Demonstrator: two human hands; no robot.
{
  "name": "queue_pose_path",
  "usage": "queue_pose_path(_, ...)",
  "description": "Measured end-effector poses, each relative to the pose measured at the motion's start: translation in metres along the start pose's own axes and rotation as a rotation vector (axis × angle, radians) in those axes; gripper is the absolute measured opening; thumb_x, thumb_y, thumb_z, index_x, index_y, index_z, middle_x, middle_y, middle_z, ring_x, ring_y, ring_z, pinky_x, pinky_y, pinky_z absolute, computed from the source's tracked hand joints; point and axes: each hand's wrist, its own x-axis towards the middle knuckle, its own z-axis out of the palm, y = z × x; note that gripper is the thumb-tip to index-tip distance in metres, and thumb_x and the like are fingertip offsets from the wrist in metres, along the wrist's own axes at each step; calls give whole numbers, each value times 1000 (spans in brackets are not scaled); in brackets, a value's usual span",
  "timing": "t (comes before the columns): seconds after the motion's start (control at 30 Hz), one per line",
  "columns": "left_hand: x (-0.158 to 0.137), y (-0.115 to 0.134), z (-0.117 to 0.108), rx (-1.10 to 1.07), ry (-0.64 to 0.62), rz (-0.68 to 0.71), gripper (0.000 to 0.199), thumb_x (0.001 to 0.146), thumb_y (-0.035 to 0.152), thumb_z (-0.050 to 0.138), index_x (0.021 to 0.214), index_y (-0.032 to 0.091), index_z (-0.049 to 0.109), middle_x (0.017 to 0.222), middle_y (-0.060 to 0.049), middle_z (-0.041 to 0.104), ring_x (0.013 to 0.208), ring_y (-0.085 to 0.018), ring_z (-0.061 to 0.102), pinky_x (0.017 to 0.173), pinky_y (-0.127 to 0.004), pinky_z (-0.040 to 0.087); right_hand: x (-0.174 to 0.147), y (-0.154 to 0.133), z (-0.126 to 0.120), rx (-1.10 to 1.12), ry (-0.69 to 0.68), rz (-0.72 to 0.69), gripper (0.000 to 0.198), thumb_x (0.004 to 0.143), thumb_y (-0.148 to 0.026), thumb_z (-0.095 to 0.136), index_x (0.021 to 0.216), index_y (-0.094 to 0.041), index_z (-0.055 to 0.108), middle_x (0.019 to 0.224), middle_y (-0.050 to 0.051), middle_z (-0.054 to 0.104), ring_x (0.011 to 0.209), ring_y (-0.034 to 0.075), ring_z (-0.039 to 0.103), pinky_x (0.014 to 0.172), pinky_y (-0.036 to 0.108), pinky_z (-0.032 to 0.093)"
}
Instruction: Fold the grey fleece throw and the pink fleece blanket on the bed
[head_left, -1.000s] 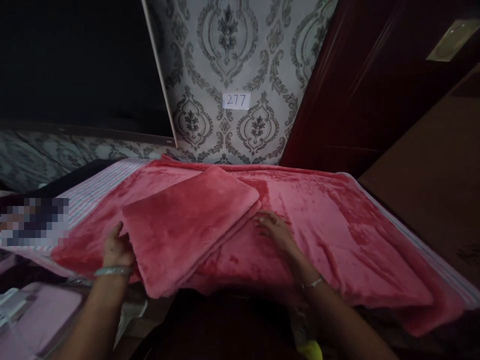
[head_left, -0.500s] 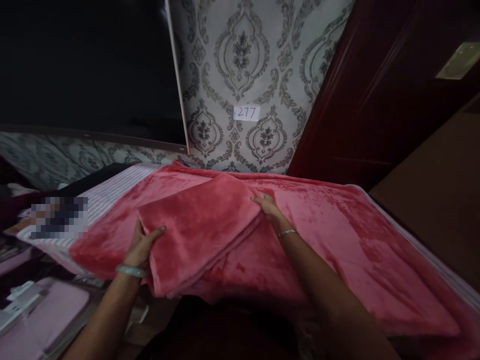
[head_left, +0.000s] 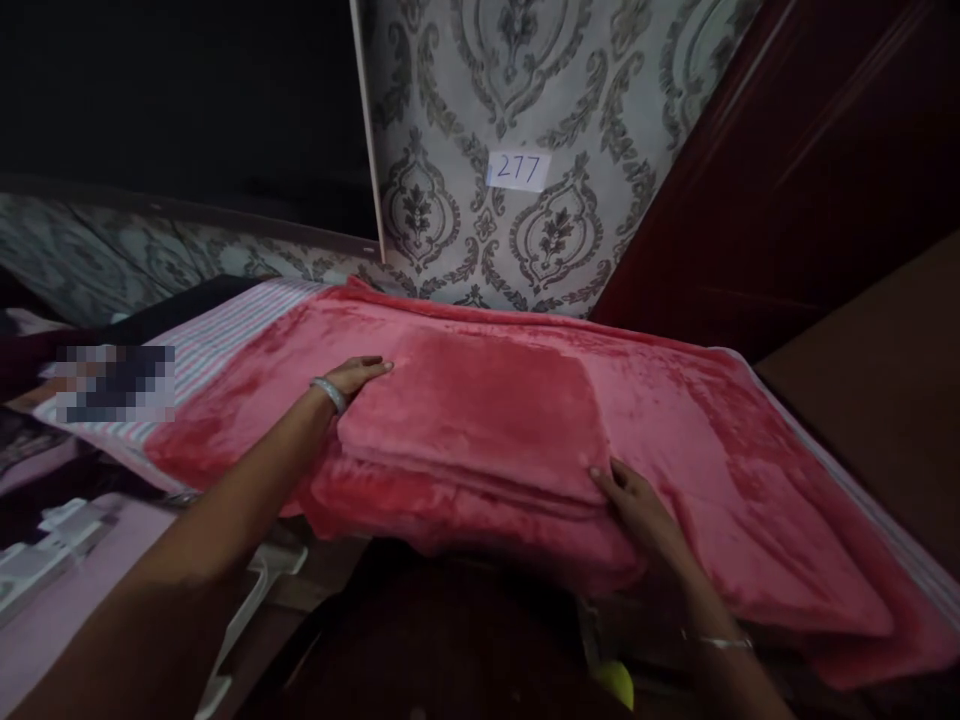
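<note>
A folded pink-red plush blanket (head_left: pixel 480 420) lies flat on a larger plush cover of the same colour, its layered front edge facing me. At its left side, toward the back, my left hand (head_left: pixel 358 376) is closed on the edge, with its underside fingers partly hidden. My right hand (head_left: pixel 626 490) pinches the front right corner, thumb on top and the other fingers beside and below. The larger pink-red cover (head_left: pixel 675 430) spreads out under and around the folded one, with a striped border (head_left: pixel 240 320) at the left.
Behind stands a patterned wall with a paper label (head_left: pixel 519 170) and a dark television screen (head_left: pixel 180 110). A dark red panel (head_left: pixel 787 180) rises at right. At lower left are a white power strip (head_left: pixel 56 540) and a white frame-like piece (head_left: pixel 259 590); a yellow-green object (head_left: pixel 616 684) shows below.
The folded blanket has turned and come down flat, shifting right. My left hand moved up to its back left side; my right hand moved down to the front right corner. The view tilted downward.
</note>
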Motion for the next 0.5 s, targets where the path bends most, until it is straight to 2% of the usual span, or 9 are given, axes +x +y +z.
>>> queue_pose_path(0.07,-12,-17,-4,-88,13,-75,48,57,34,91,98,16,73,90,-10,77,80,-23,72,67,-30,57,-4,19,-7,-70,46,24,54,75,-65,71,109,-24,77,123,11,74,122,35,66,108,50,51)
queue_pose_path(0.13,-32,-27,-15,-128,55,-45,46,61,44,87,95,15,73,81,-7,75,67,-17,67,59,-25,53,-3,25,-14,-97,85,3,58,74,-67,70,113,-25,77,128,10,72,127,34,63,112,49,48)
queue_pose_path(0.23,-70,-34,-32,-75,58,-24,50,65,58,82,84,14,71,62,-3,67,50,-13,58,46,-22,43,1,21,-20,-79,67,29,62,73,-69,69,115,-24,76,127,9,73,126,33,63,113,48,47)
queue_pose_path(0.3,-91,-37,-36,-32,24,-75,55,64,67,79,78,15,66,53,-2,62,43,-14,55,41,-22,38,4,14,-17,-56,58,66,62,72,-69,69,114,-24,76,123,9,74,125,33,63,111,49,48)
queue_pose_path(0.4,-112,-39,-33,0,-19,-147,58,64,73,76,71,18,58,52,-6,64,41,-15,55,39,-22,37,8,5,-8,-74,58,56,54,75,-68,68,105,-24,77,113,9,77,117,33,66,104,47,52)
queue_pose_path(0.5,-116,-34,-27,34,-31,-124,55,66,67,80,76,18,59,54,-6,65,41,-15,56,40,-21,39,13,0,-2,-159,56,-9,47,77,-69,65,85,-23,75,90,9,76,94,31,69,83,41,57)
